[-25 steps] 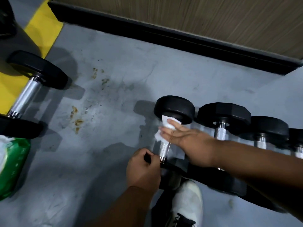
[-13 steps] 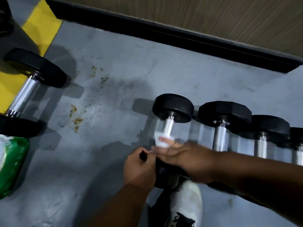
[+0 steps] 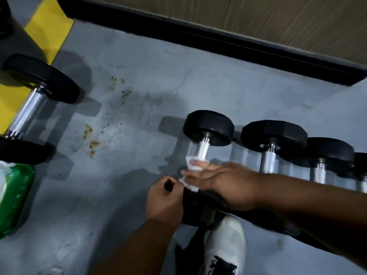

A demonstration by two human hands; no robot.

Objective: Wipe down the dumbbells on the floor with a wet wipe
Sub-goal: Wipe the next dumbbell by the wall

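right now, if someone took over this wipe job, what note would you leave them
Left hand: grips the near head of the first dumbbell in the row, steadying it.
Right hand: holds the wipe around that dumbbell's handle, at its near end.
Things: three more dumbbells sit to the right in the row, starting with the second dumbbell; a big dumbbell lies apart at far left, with the green wipe pack beside it.
Done: the first handle is being wiped; whether its heads are clean, I cannot tell.
Left: finish this one, then the rest of the row and the big dumbbell.
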